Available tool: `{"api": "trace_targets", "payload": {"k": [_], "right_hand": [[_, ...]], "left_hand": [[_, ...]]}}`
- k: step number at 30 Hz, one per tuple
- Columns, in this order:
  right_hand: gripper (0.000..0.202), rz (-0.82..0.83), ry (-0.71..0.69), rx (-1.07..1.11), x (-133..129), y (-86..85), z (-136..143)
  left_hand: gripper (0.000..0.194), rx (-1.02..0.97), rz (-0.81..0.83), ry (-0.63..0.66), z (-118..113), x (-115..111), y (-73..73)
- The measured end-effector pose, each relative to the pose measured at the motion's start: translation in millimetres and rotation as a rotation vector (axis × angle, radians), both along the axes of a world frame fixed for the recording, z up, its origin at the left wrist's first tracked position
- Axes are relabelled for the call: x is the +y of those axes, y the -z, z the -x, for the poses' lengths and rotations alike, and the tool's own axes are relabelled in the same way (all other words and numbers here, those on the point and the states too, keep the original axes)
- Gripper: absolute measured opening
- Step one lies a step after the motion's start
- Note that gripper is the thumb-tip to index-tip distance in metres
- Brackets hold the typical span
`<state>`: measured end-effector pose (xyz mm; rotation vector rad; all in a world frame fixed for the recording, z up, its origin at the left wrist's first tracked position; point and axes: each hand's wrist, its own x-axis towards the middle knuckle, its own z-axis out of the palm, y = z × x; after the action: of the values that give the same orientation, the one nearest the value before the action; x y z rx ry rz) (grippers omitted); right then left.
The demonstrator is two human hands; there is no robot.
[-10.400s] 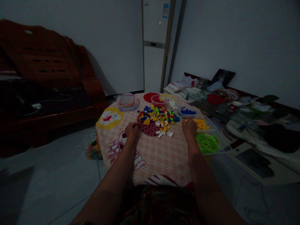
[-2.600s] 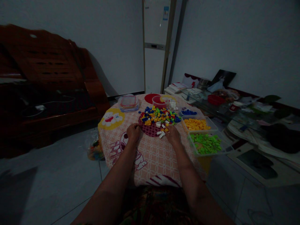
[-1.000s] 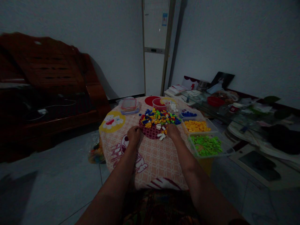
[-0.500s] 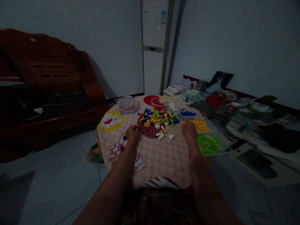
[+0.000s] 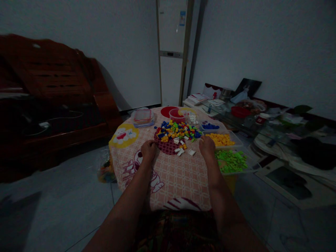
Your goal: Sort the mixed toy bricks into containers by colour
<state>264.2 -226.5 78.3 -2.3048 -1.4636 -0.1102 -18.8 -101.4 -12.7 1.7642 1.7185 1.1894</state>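
Observation:
My left hand (image 5: pixel 148 150) rests on the tablecloth with curled fingers, left of the mixed pile of building bricks (image 5: pixel 178 130). Anything inside its fingers is hidden. My right hand (image 5: pixel 207 146) is closed at the left edge of the box of yellow bricks (image 5: pixel 223 140), close to the pile's right end; whatever its fingertips hold, if anything, is too small to make out. Several loose white bricks (image 5: pixel 180 151) lie between my hands, in front of the pile. A box of green bricks (image 5: pixel 233 161) is beside my right wrist, and a box of blue bricks (image 5: pixel 209 126) stands farther back.
Behind the pile stand a round pinkish tub (image 5: pixel 177 115) and white bricks (image 5: pixel 192 119). Stacked containers with lids (image 5: pixel 143 117) sit at the back left of the patterned tablecloth (image 5: pixel 181 182). A cluttered glass-topped stand (image 5: pixel 223 115) is to the right, a wooden bench (image 5: pixel 57 87) left.
My right hand has moved left from over the yellow bricks to the gap beside the pile, uncovering more of the yellow bricks. My left hand has stayed in place.

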Motion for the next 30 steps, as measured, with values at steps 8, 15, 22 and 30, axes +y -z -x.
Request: {"api": "trace_targets", "payload": {"k": [8,15,22,30], "right_hand": [[0.031,0.178,-0.123,0.01,18.4,21.8,43.8],[0.03,0.248,-0.189,-0.08,23.2,32.0,52.6],[0.027,0.217,-0.118,0.002,13.1,20.2,47.6],[0.025,0.082,-0.032,-0.005,11.2,8.7,13.4]], "left_hand": [[0.036,0.007,-0.007,0.006,1.2,1.5,1.7],[0.037,0.01,-0.01,0.014,1.4,0.6,2.5],[0.037,0.019,0.0,0.001,0.2,-1.4,0.5],[0.036,0.038,-0.004,0.015,0.8,-2.0,-2.8]]}}
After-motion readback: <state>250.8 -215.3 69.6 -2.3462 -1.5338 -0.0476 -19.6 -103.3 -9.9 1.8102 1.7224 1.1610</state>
